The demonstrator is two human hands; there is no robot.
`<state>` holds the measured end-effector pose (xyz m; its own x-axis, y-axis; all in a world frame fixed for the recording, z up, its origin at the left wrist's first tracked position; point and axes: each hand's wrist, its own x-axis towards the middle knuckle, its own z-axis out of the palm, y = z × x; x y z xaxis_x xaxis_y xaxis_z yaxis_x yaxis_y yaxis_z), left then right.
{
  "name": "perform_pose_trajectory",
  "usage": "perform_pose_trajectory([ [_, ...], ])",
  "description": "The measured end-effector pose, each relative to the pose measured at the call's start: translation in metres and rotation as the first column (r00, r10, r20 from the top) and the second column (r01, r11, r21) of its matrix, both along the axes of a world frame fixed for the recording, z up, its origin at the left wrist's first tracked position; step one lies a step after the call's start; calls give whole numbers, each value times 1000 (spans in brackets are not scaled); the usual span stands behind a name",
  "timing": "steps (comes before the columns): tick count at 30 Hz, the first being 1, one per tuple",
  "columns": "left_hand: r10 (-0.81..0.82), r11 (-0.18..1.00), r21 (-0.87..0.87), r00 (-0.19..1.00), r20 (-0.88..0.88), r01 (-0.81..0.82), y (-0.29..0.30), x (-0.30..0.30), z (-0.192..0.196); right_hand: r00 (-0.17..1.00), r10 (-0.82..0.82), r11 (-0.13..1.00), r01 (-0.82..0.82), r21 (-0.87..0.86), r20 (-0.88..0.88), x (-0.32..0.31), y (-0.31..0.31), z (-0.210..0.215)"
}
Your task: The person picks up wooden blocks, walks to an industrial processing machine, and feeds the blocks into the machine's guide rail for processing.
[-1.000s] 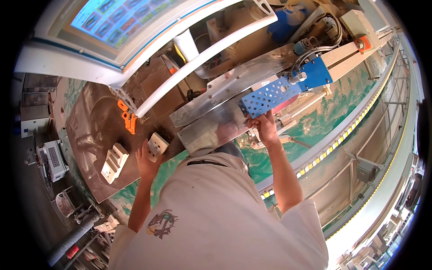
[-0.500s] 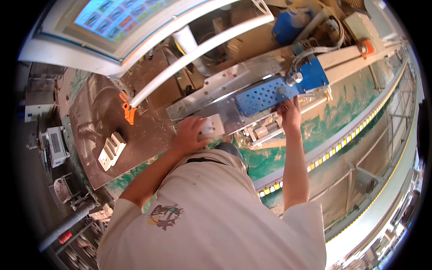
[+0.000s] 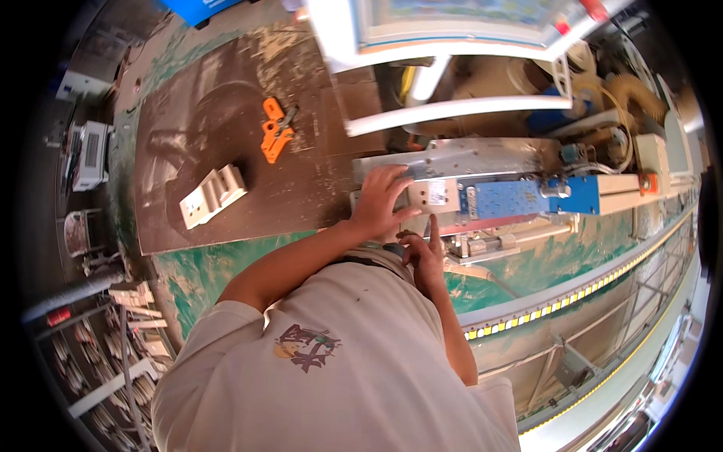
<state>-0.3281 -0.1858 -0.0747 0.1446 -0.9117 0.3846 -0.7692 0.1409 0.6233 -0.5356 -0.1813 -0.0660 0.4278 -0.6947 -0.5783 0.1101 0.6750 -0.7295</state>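
A pale wooden block (image 3: pixel 451 197) with a white label and dark holes lies on the metal bed of a machine, against the end of a blue perforated plate (image 3: pixel 506 200). At the block's left end is my left hand (image 3: pixel 376 202), its thumb and fingers spread apart. Whether it touches the block I cannot tell. My right hand (image 3: pixel 426 260) is just below the block, index finger stretched up toward its near edge and the other fingers loosely bent. Nothing shows in the right hand. Behind both hands runs the shiny metal bed (image 3: pixel 493 153).
On the brown table (image 3: pixel 177 162) at left lie stepped wooden pieces (image 3: pixel 214 197) and an orange clamp-like tool (image 3: pixel 276 132). A screen panel (image 3: pixel 467 30) with a white bar (image 3: pixel 459 109) overhangs the back. A rail with a yellow-and-white strip (image 3: pixel 542 310) crosses the right.
My view has turned toward the left. My right hand has left the blue plate and come close to my left hand. The wooden block now sits against the blue plate's end.
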Motion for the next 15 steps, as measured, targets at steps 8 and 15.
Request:
perform_pose_trajectory([
  [8, 504, 860, -38, 833, 229, -509, 180, 188, 50, 985, 160, 923, -175, -343, -71, 18, 15, -59],
  [15, 417, 744, 360, 812, 408, -563, 314, 317, 91, 999, 20, 981, -25, -194, -30, 45, 18, -31],
])
